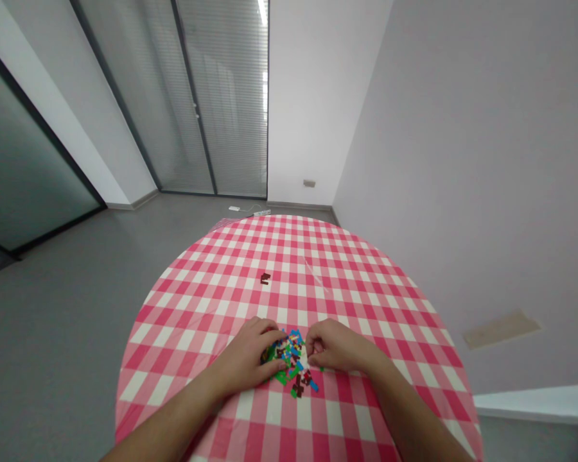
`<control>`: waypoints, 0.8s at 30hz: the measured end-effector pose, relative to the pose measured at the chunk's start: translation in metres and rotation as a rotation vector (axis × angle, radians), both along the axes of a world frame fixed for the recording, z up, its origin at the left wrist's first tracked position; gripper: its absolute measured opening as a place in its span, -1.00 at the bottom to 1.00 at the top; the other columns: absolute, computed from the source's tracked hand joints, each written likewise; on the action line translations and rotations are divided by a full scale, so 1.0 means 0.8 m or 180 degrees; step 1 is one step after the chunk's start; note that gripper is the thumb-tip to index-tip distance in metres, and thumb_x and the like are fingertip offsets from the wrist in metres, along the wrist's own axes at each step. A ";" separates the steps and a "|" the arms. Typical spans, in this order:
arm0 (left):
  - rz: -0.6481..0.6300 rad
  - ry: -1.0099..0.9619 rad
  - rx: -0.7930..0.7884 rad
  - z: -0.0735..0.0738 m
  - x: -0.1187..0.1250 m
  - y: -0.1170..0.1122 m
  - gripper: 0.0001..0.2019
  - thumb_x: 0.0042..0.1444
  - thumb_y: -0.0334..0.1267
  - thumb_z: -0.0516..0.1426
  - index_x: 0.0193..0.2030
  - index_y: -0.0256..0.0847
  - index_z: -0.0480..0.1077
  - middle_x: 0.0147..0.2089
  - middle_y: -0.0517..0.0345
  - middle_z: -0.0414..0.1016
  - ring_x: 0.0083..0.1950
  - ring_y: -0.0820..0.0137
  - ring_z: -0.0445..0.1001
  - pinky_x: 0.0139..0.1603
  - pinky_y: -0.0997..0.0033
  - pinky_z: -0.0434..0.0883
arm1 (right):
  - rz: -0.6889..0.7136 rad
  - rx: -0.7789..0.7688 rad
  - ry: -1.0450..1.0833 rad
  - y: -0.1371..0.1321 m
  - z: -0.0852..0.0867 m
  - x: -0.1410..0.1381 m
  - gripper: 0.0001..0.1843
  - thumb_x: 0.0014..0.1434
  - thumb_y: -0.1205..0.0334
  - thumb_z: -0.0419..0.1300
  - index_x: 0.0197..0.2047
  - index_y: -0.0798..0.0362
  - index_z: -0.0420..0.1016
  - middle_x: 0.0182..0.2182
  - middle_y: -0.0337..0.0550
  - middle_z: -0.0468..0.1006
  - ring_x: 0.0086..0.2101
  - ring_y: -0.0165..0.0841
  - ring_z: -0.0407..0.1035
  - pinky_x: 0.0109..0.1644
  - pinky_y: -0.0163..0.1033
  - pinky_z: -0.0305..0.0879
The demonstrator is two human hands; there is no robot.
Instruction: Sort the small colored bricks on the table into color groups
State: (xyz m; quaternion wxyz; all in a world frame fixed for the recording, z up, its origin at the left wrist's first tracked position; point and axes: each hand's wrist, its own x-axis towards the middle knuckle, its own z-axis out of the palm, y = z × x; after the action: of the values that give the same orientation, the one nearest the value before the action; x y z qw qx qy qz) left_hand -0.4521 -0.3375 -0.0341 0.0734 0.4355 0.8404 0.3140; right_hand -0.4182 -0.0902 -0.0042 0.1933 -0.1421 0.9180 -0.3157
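A pile of small toy bricks (pixel 295 354) in blue, green, yellow, white, red and brown lies between my two hands near the front of the table. My left hand (pixel 250 353) rests at the pile's left side, thumb and fingers apart around its edge. On the right, my right hand (pixel 334 345) is curled with its fingers bent toward the bricks. Whether a brick is in its fingertips is too small to make out. Farther back, a few dark brown bricks (pixel 265 278) lie together, apart from the pile.
The round table (pixel 356 276) wears a red and white checked cloth. A power strip (pixel 262 212) with a white cable lies on the floor beyond its far edge. A wall (pixel 462 160) runs along the right, and glass panels (pixel 221 96) stand behind.
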 end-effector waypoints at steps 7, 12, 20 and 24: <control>0.0061 -0.0044 0.0011 0.004 0.000 0.001 -0.59 0.18 -0.06 0.20 0.14 -0.10 0.42 0.06 -0.03 0.43 0.06 0.15 0.36 0.11 0.11 0.30 | 0.0045 -0.0020 0.0202 0.000 -0.005 -0.003 -0.78 -0.09 0.41 0.19 -0.41 0.01 0.64 -0.55 -0.27 0.53 -0.55 -0.44 0.29 -0.48 -0.37 0.05; 0.0156 -0.0132 0.0120 0.003 0.000 0.001 -0.66 0.22 -0.10 0.16 0.11 -0.08 0.43 0.06 -0.03 0.44 0.07 0.16 0.37 0.13 0.13 0.31 | 0.0071 -0.0051 0.0216 -0.003 -0.001 -0.002 -0.76 -0.11 0.45 0.14 -0.44 0.02 0.62 -0.58 -0.28 0.50 -0.56 -0.45 0.26 -0.49 -0.36 0.02; 0.0358 -0.0500 0.0396 0.001 -0.008 0.005 -0.74 0.23 -0.17 0.14 0.04 -0.08 0.46 0.01 0.02 0.47 0.06 0.21 0.40 0.13 0.16 0.33 | -0.0309 -0.0365 0.0780 -0.009 -0.010 -0.007 -0.85 -0.03 0.39 0.20 -0.37 0.06 0.57 -0.43 -0.18 0.57 -0.43 -0.37 0.39 -0.37 -0.35 0.22; 0.0824 -0.0868 0.0464 -0.006 -0.025 0.015 -0.66 0.18 -0.17 0.15 0.08 -0.20 0.41 0.05 -0.06 0.46 0.03 0.19 0.43 0.08 0.15 0.38 | -0.0609 -0.0342 0.0885 -0.014 -0.016 -0.011 -0.89 0.07 0.32 0.19 -0.37 0.07 0.57 -0.49 -0.17 0.57 -0.48 -0.37 0.42 -0.40 -0.33 0.23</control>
State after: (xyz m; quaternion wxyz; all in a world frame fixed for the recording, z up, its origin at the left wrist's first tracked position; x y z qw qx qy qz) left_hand -0.4720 -0.3255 -0.0386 0.1138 0.2815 0.8467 0.4369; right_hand -0.4269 -0.1017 -0.0168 0.0257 -0.1065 0.9270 -0.3586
